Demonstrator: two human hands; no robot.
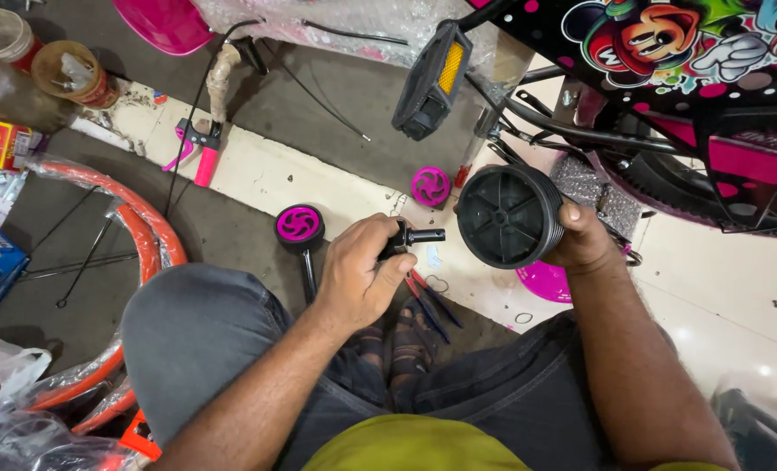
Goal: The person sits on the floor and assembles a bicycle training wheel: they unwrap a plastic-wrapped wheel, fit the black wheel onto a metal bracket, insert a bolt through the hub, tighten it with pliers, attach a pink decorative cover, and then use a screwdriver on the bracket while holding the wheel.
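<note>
My left hand [362, 275] grips a short black axle bolt [419, 235] whose tip points right, toward a black plastic training wheel [506, 215]. My right hand [585, 237] holds that wheel by its rim, hub facing me, a small gap from the bolt tip. Just beyond my left hand stands another training wheel with a pink hub cap [299, 225] on a black bracket. A loose pink hub cap [430, 186] lies on the floor behind the bolt. A pink disc [543, 281] shows under the held wheel.
A small black and pink bicycle [667, 105] with a reflector pedal [432, 80] stands at the upper right. Orange tyres [149, 240] curve at the left, with cans [66, 74], boxes and plastic bags. A pink brake lever [204, 148] with cable lies on the pale floor strip. Pliers [432, 301] lie by my feet.
</note>
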